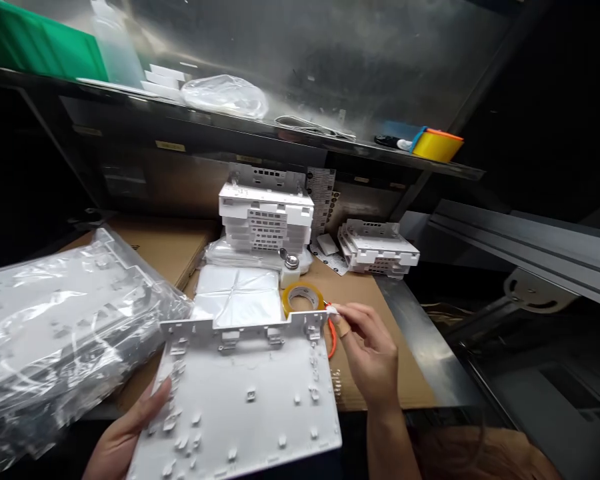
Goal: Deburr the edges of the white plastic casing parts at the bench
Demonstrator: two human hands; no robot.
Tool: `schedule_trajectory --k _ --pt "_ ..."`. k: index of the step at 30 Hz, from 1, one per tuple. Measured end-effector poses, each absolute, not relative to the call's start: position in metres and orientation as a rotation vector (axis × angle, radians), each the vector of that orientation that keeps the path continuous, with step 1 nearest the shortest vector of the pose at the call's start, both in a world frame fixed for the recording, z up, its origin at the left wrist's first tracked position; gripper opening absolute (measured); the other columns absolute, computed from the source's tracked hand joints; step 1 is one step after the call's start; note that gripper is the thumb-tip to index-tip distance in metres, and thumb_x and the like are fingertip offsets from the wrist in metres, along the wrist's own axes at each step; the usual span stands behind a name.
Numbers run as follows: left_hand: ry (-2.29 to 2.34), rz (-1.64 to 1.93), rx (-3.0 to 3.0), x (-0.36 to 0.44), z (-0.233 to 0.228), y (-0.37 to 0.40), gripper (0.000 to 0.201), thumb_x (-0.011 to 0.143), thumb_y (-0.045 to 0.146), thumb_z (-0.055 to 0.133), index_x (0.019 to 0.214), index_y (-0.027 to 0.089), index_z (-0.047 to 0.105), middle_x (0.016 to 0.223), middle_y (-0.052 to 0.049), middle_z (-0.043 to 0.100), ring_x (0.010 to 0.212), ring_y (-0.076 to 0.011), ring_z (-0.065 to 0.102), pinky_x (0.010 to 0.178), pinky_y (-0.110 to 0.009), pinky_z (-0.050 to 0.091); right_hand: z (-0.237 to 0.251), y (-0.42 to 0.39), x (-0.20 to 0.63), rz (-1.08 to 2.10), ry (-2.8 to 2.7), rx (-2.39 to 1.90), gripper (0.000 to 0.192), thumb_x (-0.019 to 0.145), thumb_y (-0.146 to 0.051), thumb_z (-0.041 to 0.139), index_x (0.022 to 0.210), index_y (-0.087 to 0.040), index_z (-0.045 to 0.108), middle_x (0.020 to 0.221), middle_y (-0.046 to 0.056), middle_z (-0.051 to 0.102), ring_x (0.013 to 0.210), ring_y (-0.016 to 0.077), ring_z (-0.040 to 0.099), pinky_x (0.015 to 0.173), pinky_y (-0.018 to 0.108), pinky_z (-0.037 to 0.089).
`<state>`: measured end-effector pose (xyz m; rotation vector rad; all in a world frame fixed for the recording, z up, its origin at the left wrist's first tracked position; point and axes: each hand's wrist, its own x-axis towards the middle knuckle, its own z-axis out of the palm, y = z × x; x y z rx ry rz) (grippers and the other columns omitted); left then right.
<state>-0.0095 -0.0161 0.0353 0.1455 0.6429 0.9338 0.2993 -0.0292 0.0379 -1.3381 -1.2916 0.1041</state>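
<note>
The left hand [125,433] comes up from the bottom edge, palm turned inward, and grips the near left edge of a flat white moulded-plastic panel [240,393] studded with small clips and posts. Its thumb lies on top of the panel's face and the other fingers are hidden beneath it. The panel tilts up toward the person, with its far notched rim raised above the cardboard-covered surface [365,293].

The right hand [370,353] reaches in from the lower right with the wrist bent and the forearm rising steeply. Its thumb and forefinger are pinched on a tiny white plastic piece [331,310] held right at the panel's far right corner. The remaining fingers curl loosely below. A thin orange tool [331,340] shows just beside that hand, partly hidden by it; whether it is gripped cannot be told.

Just beyond the corner lies a roll of yellowish clear tape [303,298], near a small white bottle with a metal cap [290,265]. A clear plastic bag of grey-white panels [65,327] lies to the left. Two stacks of white plastic trays [266,217] [377,248] stand farther back under a dark metal shelf [230,130].
</note>
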Motion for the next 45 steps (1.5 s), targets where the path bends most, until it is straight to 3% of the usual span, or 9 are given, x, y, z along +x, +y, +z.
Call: schedule_trajectory --k 3,7,13,16,21,26,37,41,45 --pt "0.703 0.940 0.036 -0.004 0.048 -0.022 0.097 0.087 0.032 0.075 0.160 0.052 0.015 0.135 0.005 0.071 0.135 -0.0346 0.056 0.117 -0.053 0.045 0.039 -0.026 0.302 0.082 -1.247 -1.433 0.015 0.095 -0.032 0.070 0.104 -0.023 0.079 0.103 0.006 0.070 0.091 0.0184 0.069 0.075 0.030 0.061" --pt "0.797 1.098 0.216 0.028 0.074 -0.034 0.096 0.083 0.020 0.080 0.158 0.051 0.027 0.136 0.001 0.072 0.133 -0.0336 0.060 0.118 -0.052 0.044 0.052 -0.024 0.278 0.025 -1.224 -1.297 0.012 0.092 -0.026 0.074 0.103 -0.024 0.077 0.101 0.005 0.069 0.091 0.0188 0.068 0.076 0.031 0.057" --pt "0.894 1.339 0.684 0.082 0.092 -0.041 0.061 0.086 0.039 0.080 0.142 0.044 0.058 0.159 0.005 0.051 0.152 -0.0302 0.038 0.128 -0.041 0.027 0.084 -0.032 0.214 -0.036 -1.257 -0.996 0.024 0.090 -0.012 0.072 0.109 -0.026 0.072 0.099 0.005 0.065 0.093 0.0205 0.064 0.078 0.035 0.055" --pt "0.940 1.421 0.880 0.096 0.097 -0.043 0.051 0.088 0.046 0.076 0.138 0.041 0.063 0.160 0.005 0.049 0.154 -0.0289 0.033 0.127 -0.037 0.027 0.096 -0.033 0.200 -0.110 -1.254 -0.957 0.025 0.090 -0.012 0.072 0.111 -0.027 0.072 0.096 0.004 0.064 0.089 0.0189 0.064 0.074 0.033 0.056" --pt "0.924 1.413 0.983 0.103 0.095 -0.045 0.046 0.091 0.047 0.073 0.136 0.048 0.063 0.161 0.011 0.046 0.154 -0.0236 0.033 0.124 -0.028 0.031 0.102 -0.030 0.202 -0.211 -1.297 -0.977 0.028 0.089 -0.012 0.075 0.112 -0.028 0.074 0.095 0.004 0.066 0.085 0.0188 0.066 0.069 0.032 0.058" --pt "0.942 1.374 0.978 0.104 0.087 -0.041 0.048 0.092 0.049 0.071 0.139 0.045 0.061 0.161 0.007 0.048 0.154 -0.0263 0.033 0.127 -0.033 0.027 0.100 -0.026 0.212 -0.156 -1.209 -1.034 0.026 0.089 -0.008 0.072 0.107 -0.027 0.075 0.098 0.004 0.067 0.089 0.0181 0.066 0.072 0.031 0.058" --pt "0.881 1.280 0.949 0.090 0.080 -0.031 0.050 0.093 0.047 0.070 0.141 0.046 0.057 0.162 0.008 0.046 0.156 -0.0241 0.028 0.131 -0.039 0.013 0.096 -0.009 0.208 0.131 -1.261 -0.988 0.015 0.094 -0.015 0.069 0.103 -0.024 0.075 0.098 0.004 0.069 0.092 0.0164 0.069 0.076 0.026 0.059" --pt "0.817 1.234 0.677 0.075 0.080 -0.026 0.063 0.086 0.043 0.080 0.143 0.049 0.054 0.157 0.009 0.053 0.152 -0.0265 0.037 0.127 -0.037 0.030 0.090 0.005 0.213 0.064 -1.366 -1.039 0.013 0.095 -0.018 0.067 0.104 -0.022 0.076 0.099 0.005 0.070 0.088 0.0151 0.068 0.074 0.026 0.057" --pt "0.821 1.139 0.408 0.047 0.089 -0.023 0.090 0.083 0.028 0.083 0.156 0.048 0.035 0.145 0.000 0.066 0.137 -0.0313 0.057 0.117 -0.043 0.047 0.053 0.035 0.263 0.017 -1.246 -1.449 0.026 0.098 -0.043 0.062 0.108 -0.023 0.075 0.105 0.006 0.073 0.088 0.0170 0.069 0.076 0.029 0.055"
